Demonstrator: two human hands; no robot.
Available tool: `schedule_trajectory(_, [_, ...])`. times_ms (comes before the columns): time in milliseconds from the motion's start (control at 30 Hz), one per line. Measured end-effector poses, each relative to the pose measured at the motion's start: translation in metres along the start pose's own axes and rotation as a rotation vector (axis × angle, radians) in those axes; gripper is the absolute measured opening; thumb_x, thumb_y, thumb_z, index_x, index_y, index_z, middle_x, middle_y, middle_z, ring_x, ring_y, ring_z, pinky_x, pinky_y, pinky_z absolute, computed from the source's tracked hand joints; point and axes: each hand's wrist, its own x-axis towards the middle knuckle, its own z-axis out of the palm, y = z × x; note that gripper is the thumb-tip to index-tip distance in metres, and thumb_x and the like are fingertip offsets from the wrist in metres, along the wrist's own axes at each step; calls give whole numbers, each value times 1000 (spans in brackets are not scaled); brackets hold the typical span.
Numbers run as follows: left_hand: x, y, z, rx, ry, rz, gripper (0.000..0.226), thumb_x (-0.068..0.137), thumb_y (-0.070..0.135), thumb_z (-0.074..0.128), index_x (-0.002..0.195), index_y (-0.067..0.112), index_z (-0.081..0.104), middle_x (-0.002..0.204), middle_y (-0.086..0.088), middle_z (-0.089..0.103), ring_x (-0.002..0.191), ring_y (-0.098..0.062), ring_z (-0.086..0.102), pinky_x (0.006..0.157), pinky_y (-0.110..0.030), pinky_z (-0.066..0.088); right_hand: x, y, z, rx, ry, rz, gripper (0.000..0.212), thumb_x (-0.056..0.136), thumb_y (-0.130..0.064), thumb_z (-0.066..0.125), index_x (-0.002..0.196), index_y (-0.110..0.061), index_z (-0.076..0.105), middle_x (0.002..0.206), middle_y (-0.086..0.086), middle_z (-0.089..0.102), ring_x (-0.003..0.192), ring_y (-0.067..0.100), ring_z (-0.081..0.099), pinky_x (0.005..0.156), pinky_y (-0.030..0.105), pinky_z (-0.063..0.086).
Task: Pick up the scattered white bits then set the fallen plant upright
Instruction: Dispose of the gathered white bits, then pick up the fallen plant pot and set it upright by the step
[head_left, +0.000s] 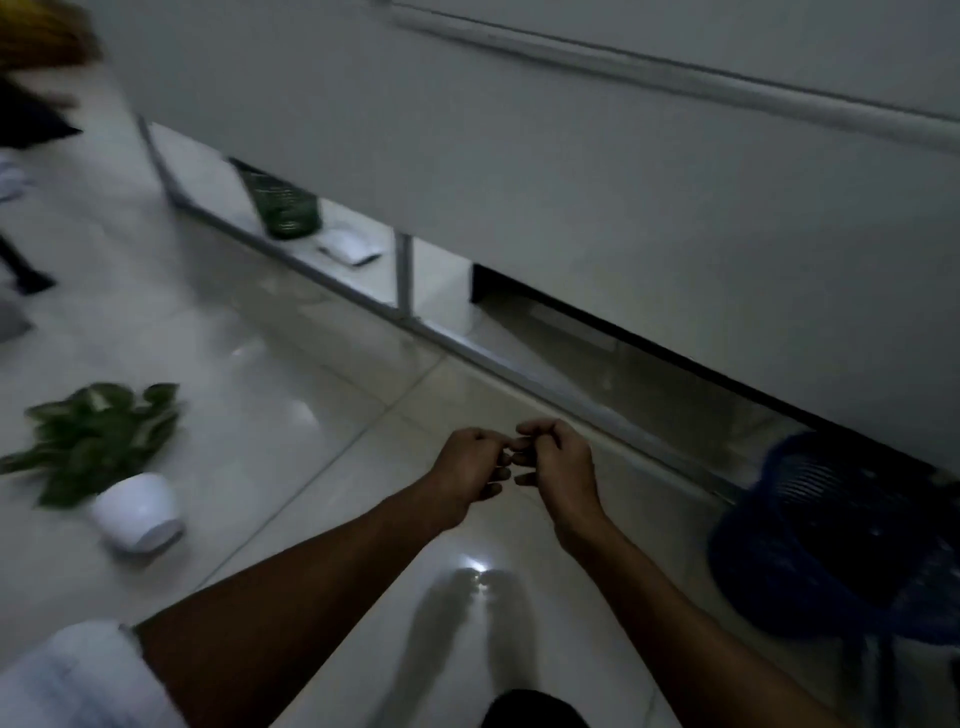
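Observation:
The plant (98, 441) lies tipped over on the pale floor tiles at the left, its green leaves pointing up-left and its white pot (139, 512) towards me. My left hand (470, 467) and my right hand (553, 462) are held together above the floor in the middle, fingers curled and fingertips nearly touching. The dim, blurred picture hides whether anything small sits between the fingers. No loose white bits show on the tiles.
A large white cabinet (571, 171) on metal legs fills the top and right. Under it stand a green wire basket (285, 202) and a white packet (350, 248). A blue plastic basket (841, 535) sits at the right. Dark objects lie at the far left.

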Motion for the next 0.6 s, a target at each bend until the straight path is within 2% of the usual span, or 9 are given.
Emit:
schedule_trajectory(67, [-3,-16,-54,-26,75,-21,35,97,7,42,64,16,44,58,3,51,56,-8,45,36,-10,40,-14,3,46,-47,-151,9,28,98,-6,36,100,-12,64,87,6,71,77,19,68,62,29,54])
schedule_trajectory(100, [-7,-22,-74,-40,112,-43,34,97,8,42,64,16,45,63,3,49,56,-8,46,40,-13,42,-21,3,65,-86,-220,15,28,97,-6,37,100,-11,64,88,6,71,75,18,67,61,29,54])
schedule_trajectory(267, [-20,-83,-203,-158,316,-71,26,95,12,47,69,17,50,69,0,52,59,-13,51,54,-23,43,-64,3,191,-287,-570,31,29,94,-3,37,107,-3,62,92,12,66,76,23,61,64,35,49])
schedule_trajectory(367, [-30,-115,-264,-256,413,-124,21,94,14,48,73,18,51,72,1,53,60,-14,51,55,-25,42,-85,5,252,-392,-700,36,29,95,-5,38,111,-2,62,93,11,64,78,23,59,65,34,49])
schedule_trajectory(500, [-36,-142,-323,-384,497,-211,14,90,12,49,77,16,51,68,-1,48,55,-16,44,52,-22,33,-96,9,317,-478,-775,41,30,94,-6,39,111,-2,63,93,12,61,77,23,54,68,35,46])
schedule_trajectory(567, [-33,-154,-356,-404,564,-194,9,89,10,49,93,10,57,70,-4,51,54,-17,46,52,-22,35,-96,13,354,-532,-796,11,31,93,-6,39,111,-4,64,94,12,62,78,24,55,69,35,47])
schedule_trajectory(600, [-28,-160,-369,-415,596,-189,17,88,9,48,102,7,58,71,-6,53,55,-17,47,51,-22,35,-94,16,369,-558,-802,-6,32,92,-7,39,111,-5,64,95,11,63,79,24,56,70,36,49])
